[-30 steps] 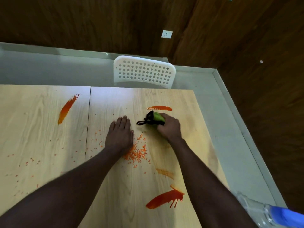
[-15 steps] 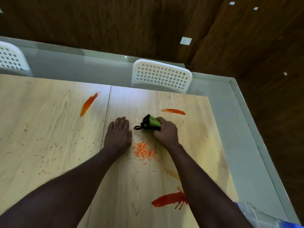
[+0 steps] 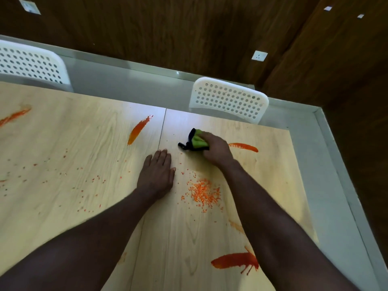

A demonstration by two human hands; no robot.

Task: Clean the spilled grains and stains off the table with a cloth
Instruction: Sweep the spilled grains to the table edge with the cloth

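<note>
**Now: cloth (image 3: 197,140) bunched under right hand (image 3: 216,151), beyond grain pile (image 3: 204,193)**

Green cloth w/ black edging lies on the table (image 3: 84,143), crumpled beneath the right hand's curled fingers, which clutch it. Most of it pokes out left of the fingertips. Long axis approx. left-right, black tail pointing left. Grain pile sits nearer the person, apart from the cloth. Right forearm reaches fwd, knuckles up. Left hand (image 3: 156,175) lies flat, palm down, fingers straight & together, just left of the pile.
</note>
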